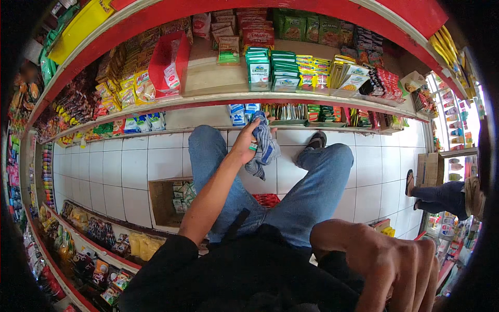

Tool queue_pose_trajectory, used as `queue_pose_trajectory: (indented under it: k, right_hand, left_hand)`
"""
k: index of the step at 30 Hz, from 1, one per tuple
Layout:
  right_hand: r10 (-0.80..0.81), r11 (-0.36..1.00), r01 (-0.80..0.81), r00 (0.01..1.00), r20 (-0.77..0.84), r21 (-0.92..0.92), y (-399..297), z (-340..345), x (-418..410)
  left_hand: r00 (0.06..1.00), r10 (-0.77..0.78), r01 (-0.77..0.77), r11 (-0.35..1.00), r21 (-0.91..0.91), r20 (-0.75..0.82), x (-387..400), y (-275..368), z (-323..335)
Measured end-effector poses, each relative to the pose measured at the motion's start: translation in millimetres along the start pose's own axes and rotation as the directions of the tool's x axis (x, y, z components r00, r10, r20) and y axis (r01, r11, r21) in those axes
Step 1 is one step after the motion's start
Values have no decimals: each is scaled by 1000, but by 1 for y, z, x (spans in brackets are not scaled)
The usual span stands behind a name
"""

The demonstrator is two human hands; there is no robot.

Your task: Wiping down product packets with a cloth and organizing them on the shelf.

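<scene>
In front of my knees, my left hand [245, 145] holds a crumpled blue-grey striped cloth [267, 146], which hangs down past the fingers. A small green and white item [253, 146], partly covered, shows between palm and cloth. My right hand [384, 259] is raised close to the camera at the lower right, its fingers bent. Its palm side is hidden, so I cannot see whether it holds anything. Just beyond the left hand are the lower shelf [181, 118] and the shelf above it [212, 80], which carries green and white seasoning sachets [258, 70].
An open cardboard box [163, 202] with small packets stands on the white tiled floor [134, 162], left of my legs. A red divider box [168, 64] sits on the upper shelf. Stocked shelving [93, 245] lies behind at left. Another person's legs [438, 199] are at right.
</scene>
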State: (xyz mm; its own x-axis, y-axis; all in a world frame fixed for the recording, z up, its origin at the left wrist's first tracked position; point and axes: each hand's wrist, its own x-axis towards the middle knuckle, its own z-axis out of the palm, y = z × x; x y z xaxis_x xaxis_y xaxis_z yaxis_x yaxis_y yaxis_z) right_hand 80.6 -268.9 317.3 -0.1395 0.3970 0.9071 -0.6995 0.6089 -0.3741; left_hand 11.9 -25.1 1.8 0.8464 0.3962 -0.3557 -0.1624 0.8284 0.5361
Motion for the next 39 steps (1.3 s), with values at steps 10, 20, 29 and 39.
queue_pose_trajectory:
  k: [10,20,29,39]
  right_hand:
    - [-198,974,91,782,-591,-206,24,36,5]
    - [-313,950,300,912,-265,-92,44,-25,21]
    - [203,-286,-684,641,-740,-671,127,-125,-131]
    - [193,-432,-670,585,-788,-603,184,-143,-216]
  left_hand:
    - [1000,-5,6,1000,25,-17,-2,0,7]
    - [1000,-14,15,1000,27,-13,-5,5,3]
    - [985,-163,142,945,-296,-48,-6,7,-13]
    - [973,2,58,966,-253,230,-14,1,9]
